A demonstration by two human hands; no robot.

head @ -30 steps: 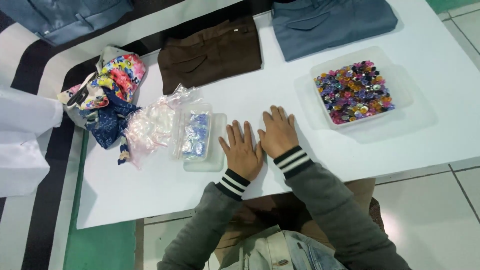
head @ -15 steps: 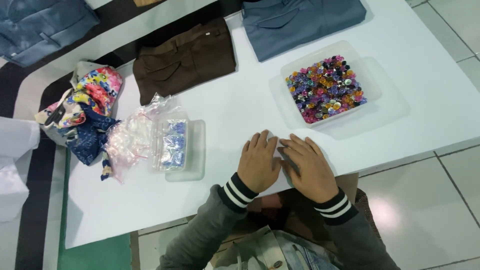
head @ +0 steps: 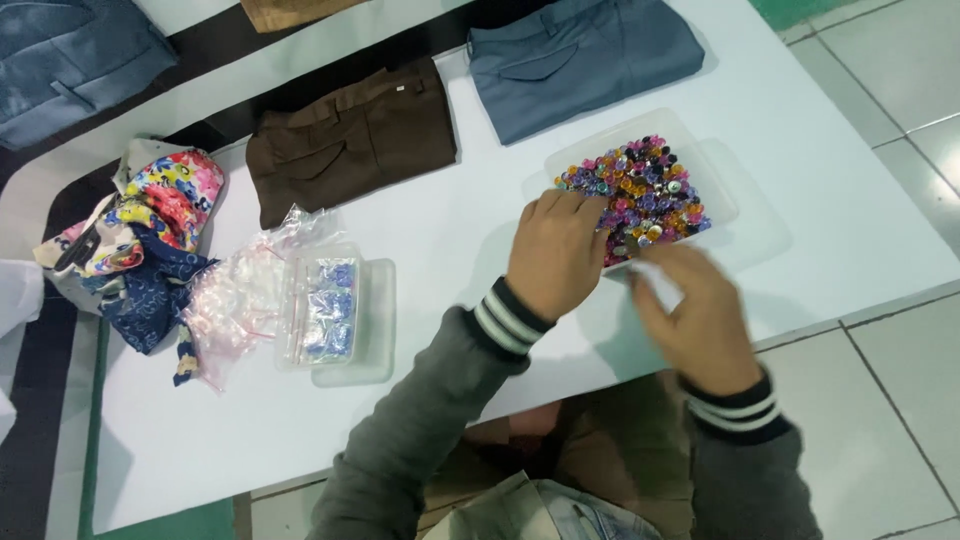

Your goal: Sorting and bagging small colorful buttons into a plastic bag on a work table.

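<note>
Our left hand [head: 556, 252] rests knuckles-up, fingers curled, on the near-left edge of the clear tray [head: 745, 225] of coloured beads [head: 638, 190] on the white table [head: 450, 240]. Our blurred right hand [head: 695, 315], just beside the tray, pinches something small and white.

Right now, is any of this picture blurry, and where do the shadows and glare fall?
Head view: the right hand is smeared by motion blur, and the small pale thing at its fingers cannot be made out; the left hand is fairly sharp; the beads in the clear tray are crisp; the hands cast soft shadows on the white table; faint sheen shows on the floor tiles.
</note>
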